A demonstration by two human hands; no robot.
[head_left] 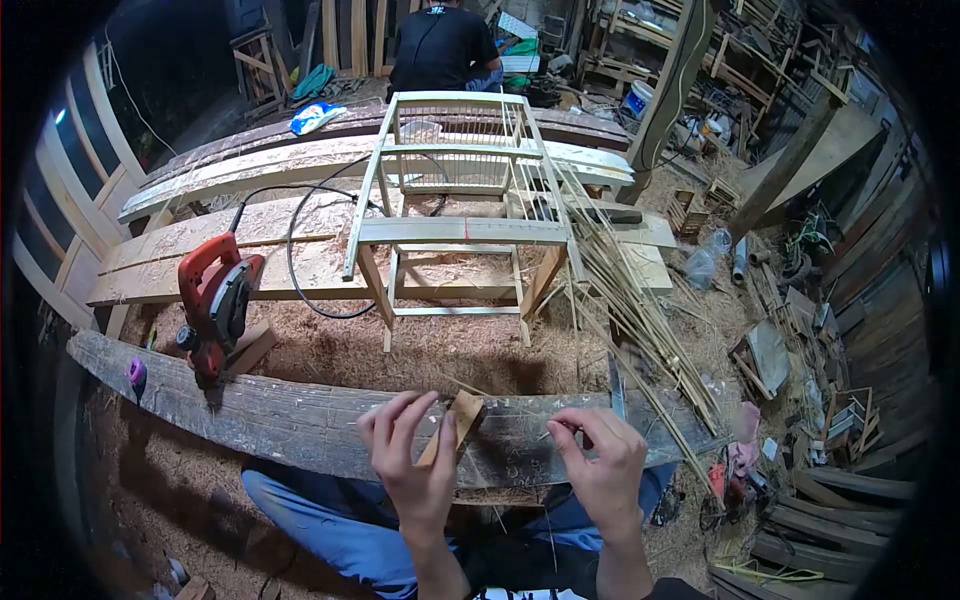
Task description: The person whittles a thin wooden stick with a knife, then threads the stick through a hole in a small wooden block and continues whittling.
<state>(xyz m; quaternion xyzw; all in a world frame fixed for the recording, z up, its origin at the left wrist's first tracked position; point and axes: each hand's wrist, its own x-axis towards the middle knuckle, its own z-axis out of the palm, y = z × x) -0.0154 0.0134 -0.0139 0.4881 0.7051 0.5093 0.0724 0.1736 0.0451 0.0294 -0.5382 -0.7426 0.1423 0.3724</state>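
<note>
My left hand (408, 455) is raised over the weathered plank (300, 420), its fingers curled and the thumb apart, with nothing visible between them. Just behind it a small wooden block (466, 408) lies on the plank, partly covered by the hand. To the right, my right hand (605, 460) has thumb and forefinger pinched together. A tiny thin tip shows at the pinch, too small to name. In front of both hands stands a wooden frame (465, 232) with rows of thin upright bars and a red mark on its near rail.
A red power planer (215, 305) rests on the plank's left, near a purple-topped item (137, 373). Thin bamboo strips (640, 320) lie in a bundle at right. Shavings cover the floor and boards (210, 245). A person (440, 50) in black sits at the back.
</note>
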